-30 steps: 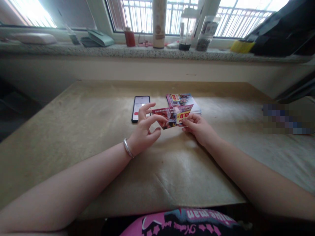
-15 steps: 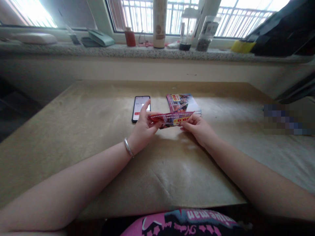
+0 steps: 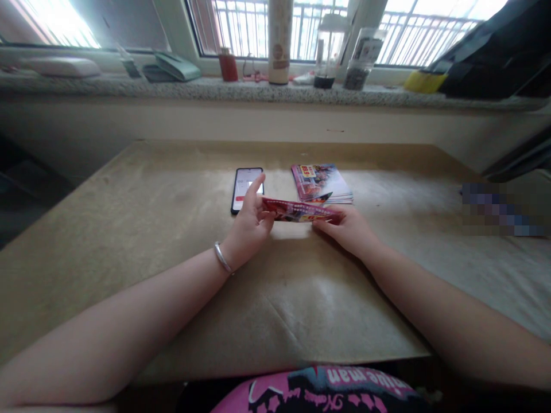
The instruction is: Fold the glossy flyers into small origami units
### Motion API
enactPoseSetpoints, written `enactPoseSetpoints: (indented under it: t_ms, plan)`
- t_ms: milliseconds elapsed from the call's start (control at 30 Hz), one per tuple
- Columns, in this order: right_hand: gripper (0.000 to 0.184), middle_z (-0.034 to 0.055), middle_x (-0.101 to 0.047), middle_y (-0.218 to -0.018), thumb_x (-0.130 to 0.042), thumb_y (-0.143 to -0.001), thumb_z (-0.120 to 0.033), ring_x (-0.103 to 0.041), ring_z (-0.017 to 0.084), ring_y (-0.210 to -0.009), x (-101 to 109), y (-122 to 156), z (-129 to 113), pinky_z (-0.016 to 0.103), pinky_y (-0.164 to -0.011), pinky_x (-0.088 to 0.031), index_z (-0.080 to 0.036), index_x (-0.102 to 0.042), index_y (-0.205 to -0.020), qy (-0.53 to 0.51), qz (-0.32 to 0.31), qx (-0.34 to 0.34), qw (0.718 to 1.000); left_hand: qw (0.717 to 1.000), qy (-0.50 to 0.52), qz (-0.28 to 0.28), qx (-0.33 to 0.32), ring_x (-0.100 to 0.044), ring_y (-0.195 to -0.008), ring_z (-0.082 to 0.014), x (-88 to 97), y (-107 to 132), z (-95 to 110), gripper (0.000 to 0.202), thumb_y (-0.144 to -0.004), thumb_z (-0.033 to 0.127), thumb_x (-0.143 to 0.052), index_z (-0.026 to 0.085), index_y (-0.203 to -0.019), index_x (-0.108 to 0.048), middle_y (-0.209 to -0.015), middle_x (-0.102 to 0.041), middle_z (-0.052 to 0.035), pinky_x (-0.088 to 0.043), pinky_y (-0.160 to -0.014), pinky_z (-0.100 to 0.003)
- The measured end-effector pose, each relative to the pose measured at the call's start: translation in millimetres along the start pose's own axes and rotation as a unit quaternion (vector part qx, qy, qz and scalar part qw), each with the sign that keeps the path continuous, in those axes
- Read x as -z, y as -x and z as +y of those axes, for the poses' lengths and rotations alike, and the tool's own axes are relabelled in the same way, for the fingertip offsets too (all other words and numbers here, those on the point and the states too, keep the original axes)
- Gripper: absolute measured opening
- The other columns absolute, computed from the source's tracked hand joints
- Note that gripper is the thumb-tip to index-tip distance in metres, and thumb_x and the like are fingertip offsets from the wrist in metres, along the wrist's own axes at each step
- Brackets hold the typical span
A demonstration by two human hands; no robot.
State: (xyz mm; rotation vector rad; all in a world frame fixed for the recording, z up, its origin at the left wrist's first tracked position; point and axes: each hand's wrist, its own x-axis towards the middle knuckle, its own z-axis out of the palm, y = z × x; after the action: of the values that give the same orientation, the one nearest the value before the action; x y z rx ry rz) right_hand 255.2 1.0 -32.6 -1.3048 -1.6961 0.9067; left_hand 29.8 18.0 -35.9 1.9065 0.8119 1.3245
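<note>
A colourful printed flyer (image 3: 297, 211), red and purple with a yellow patch, is held folded into a narrow strip just above the table. My left hand (image 3: 253, 217) pinches its left end, the index finger pointing up and a silver bangle on the wrist. At the right end, the fingers of my right hand (image 3: 342, 223) are closed on the same flyer. Behind it lies a stack of similar flyers (image 3: 325, 179), its near corner partly covered by the held one. A phone (image 3: 241, 186) with a lit screen rests flat behind my left hand, which hides part of it.
The table (image 3: 172, 212) has a tan cover and reaches to the wall under the window. On the stone windowsill (image 3: 249, 90) stand a red bottle (image 3: 228, 66), a tall canister (image 3: 279, 46), clear containers (image 3: 360, 60) and a yellow item (image 3: 424, 81).
The folded flyer has flattened and tilted down at its right end. My right hand has shifted slightly right and down along it; my left hand stays nearly in place.
</note>
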Motion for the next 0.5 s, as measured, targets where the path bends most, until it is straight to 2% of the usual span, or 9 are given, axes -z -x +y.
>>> enactPoseSetpoints:
  t_ms: [67,133,233,367,500]
  plan:
    - [0.015,0.0034,-0.073,-0.085,-0.066,-0.073,-0.032,-0.066,0.021,-0.076,-0.2,-0.3,-0.1,0.038,-0.075,-0.052,-0.021,-0.068,-0.083,-0.001,0.017,0.002,1.0,1.0,0.025,0.0,0.003,-0.063,-0.085,-0.0137,0.5,-0.6,2.2,0.051,-0.085,0.013,-0.049,0.022,-0.133,-0.035,-0.094,-0.06,-0.0044,-0.056,-0.08,-0.029]
    - [0.014,0.0018,-0.071,-0.078,-0.067,-0.072,-0.034,-0.065,0.02,-0.071,-0.2,-0.5,-0.5,0.036,-0.071,-0.052,-0.021,-0.063,-0.077,-0.013,0.044,0.008,0.999,1.0,0.027,-0.003,0.01,-0.063,-0.086,-0.0137,0.8,-0.5,4.0,0.033,-0.086,0.016,-0.051,0.019,-0.118,-0.047,-0.096,-0.061,-0.0048,-0.055,-0.081,-0.03]
    - [0.02,-0.0013,-0.066,-0.072,-0.07,-0.069,-0.034,-0.062,0.017,-0.066,0.9,-0.5,-1.4,0.032,-0.064,-0.051,-0.022,-0.055,-0.075,-0.016,0.07,0.014,0.997,0.999,-0.017,-0.021,0.026,-0.062,-0.086,-0.0136,0.8,0.7,5.6,0.014,-0.086,0.018,-0.052,0.017,-0.1,-0.053,-0.097,-0.06,-0.0057,-0.055,-0.077,-0.029]
    - [0.021,-0.0006,-0.067,-0.078,-0.07,-0.069,-0.031,-0.063,0.016,-0.071,3.3,-2.8,0.1,0.032,-0.069,-0.052,-0.022,-0.054,-0.08,0.003,0.064,0.027,0.998,0.996,-0.072,-0.038,0.024,-0.061,-0.087,-0.0137,0.6,2.0,6.7,0.02,-0.084,0.015,-0.053,0.015,-0.104,-0.054,-0.099,-0.06,-0.0066,-0.054,-0.076,-0.028]
    - [0.034,0.0036,-0.068,-0.099,-0.071,-0.069,-0.036,-0.066,0.016,-0.076,2.4,-6.3,3.2,0.033,-0.069,-0.054,-0.023,-0.053,-0.095,-0.086,0.067,-0.003,0.994,0.991,-0.123,-0.044,-0.039,-0.058,-0.093,-0.0143,0.8,2.7,8.5,0.044,-0.08,0.008,-0.054,0.02,-0.122,-0.05,-0.108,-0.057,-0.0064,-0.053,-0.08,-0.028]
